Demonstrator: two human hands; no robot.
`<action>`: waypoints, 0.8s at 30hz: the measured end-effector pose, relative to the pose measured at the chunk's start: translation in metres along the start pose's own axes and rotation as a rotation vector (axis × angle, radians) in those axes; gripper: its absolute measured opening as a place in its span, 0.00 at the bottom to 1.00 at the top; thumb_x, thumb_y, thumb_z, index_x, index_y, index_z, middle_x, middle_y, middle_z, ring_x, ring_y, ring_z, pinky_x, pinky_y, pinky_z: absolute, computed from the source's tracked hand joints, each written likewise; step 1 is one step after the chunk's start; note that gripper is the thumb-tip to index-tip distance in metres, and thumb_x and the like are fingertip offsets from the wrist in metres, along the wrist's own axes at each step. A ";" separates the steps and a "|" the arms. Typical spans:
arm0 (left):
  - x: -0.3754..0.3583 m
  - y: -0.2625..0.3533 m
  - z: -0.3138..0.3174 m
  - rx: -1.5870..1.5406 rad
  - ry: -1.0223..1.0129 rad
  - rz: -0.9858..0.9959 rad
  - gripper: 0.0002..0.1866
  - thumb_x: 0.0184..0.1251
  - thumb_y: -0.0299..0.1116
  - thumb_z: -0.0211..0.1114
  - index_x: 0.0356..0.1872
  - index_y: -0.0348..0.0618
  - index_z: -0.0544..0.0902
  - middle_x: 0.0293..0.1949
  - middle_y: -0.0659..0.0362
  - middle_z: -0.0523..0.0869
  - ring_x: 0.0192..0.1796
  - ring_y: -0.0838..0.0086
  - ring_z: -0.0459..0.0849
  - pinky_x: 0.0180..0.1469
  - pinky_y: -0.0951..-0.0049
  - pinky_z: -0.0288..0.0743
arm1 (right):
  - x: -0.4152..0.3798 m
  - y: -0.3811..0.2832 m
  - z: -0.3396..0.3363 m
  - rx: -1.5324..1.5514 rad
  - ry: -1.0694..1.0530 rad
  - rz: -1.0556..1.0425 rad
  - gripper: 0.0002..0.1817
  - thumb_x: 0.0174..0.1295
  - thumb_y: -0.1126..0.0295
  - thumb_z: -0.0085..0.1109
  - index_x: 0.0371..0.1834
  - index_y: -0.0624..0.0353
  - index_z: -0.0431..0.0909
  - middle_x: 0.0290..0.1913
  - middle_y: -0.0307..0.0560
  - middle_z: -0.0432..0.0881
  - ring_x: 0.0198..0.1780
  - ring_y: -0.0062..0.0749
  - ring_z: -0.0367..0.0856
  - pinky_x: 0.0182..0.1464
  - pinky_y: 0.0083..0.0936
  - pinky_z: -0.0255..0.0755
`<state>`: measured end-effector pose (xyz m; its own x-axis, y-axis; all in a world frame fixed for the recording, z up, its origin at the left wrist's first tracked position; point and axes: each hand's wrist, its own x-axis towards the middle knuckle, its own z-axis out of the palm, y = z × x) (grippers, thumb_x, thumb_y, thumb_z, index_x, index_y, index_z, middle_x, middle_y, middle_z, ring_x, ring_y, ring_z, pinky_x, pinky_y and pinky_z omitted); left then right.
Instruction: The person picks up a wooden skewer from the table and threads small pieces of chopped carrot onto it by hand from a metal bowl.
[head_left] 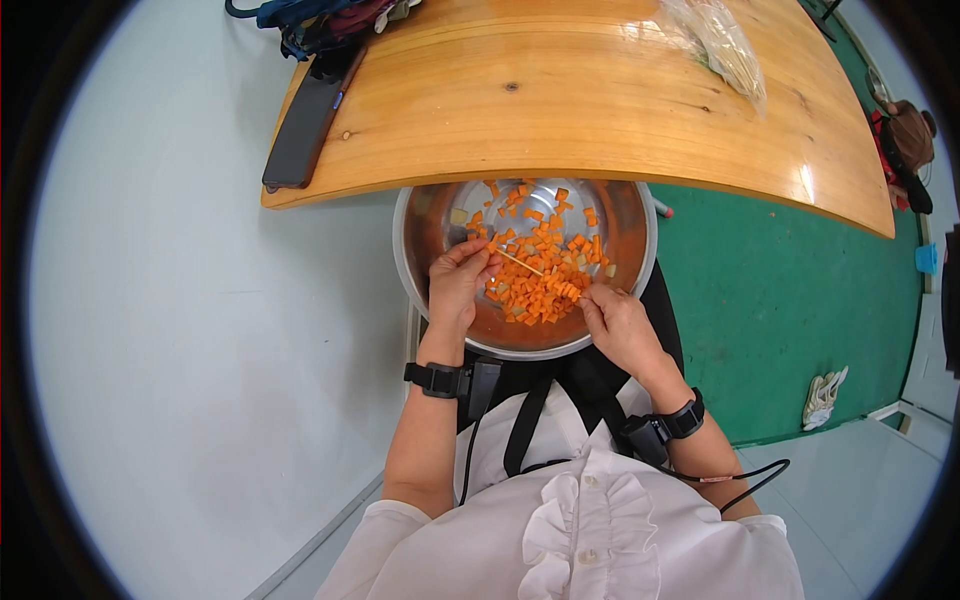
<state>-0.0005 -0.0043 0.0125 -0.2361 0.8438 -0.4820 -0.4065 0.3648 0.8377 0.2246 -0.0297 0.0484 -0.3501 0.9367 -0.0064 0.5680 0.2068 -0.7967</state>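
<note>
Beyond the bowl (402, 250), leftward, one phone (308, 130) lies on the worktop (450, 120). Over the bowl, our left hand (458, 285) pinches one cube (492, 246) at one stick's (520, 263) tip; uncountable carrots (535, 300) lie below. Our right hand (622, 325) pinches the stick's threaded end. Beyond the bowl, rightward: one bag (722, 50).

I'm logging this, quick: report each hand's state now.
Left hand: closed, pinching a small orange cube at one end of the thin wooden stick.
Right hand: closed at its other end, beside threaded orange cubes.
</note>
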 end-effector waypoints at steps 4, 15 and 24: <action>0.001 0.000 0.000 0.007 -0.009 0.004 0.09 0.62 0.22 0.58 0.43 0.30 0.76 0.36 0.51 0.81 0.36 0.70 0.83 0.39 0.77 0.81 | 0.000 0.001 0.001 -0.007 0.003 -0.004 0.05 0.57 0.74 0.51 0.27 0.66 0.71 0.27 0.61 0.76 0.32 0.55 0.76 0.36 0.43 0.70; -0.001 0.001 0.003 0.186 0.016 0.043 0.08 0.62 0.22 0.58 0.41 0.30 0.77 0.35 0.52 0.82 0.35 0.73 0.83 0.37 0.80 0.80 | 0.000 0.001 0.003 -0.027 0.001 -0.019 0.05 0.56 0.74 0.52 0.26 0.65 0.71 0.23 0.60 0.75 0.30 0.55 0.75 0.34 0.43 0.70; -0.002 -0.005 0.005 0.359 0.019 0.134 0.07 0.62 0.21 0.57 0.39 0.30 0.79 0.32 0.53 0.83 0.32 0.75 0.83 0.36 0.81 0.78 | -0.001 -0.002 0.005 -0.075 0.019 -0.049 0.04 0.55 0.75 0.53 0.25 0.64 0.72 0.20 0.58 0.75 0.28 0.52 0.76 0.36 0.41 0.70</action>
<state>0.0061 -0.0061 0.0106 -0.2839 0.8872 -0.3638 -0.0365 0.3691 0.9287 0.2196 -0.0322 0.0470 -0.3649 0.9300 0.0435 0.6052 0.2724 -0.7480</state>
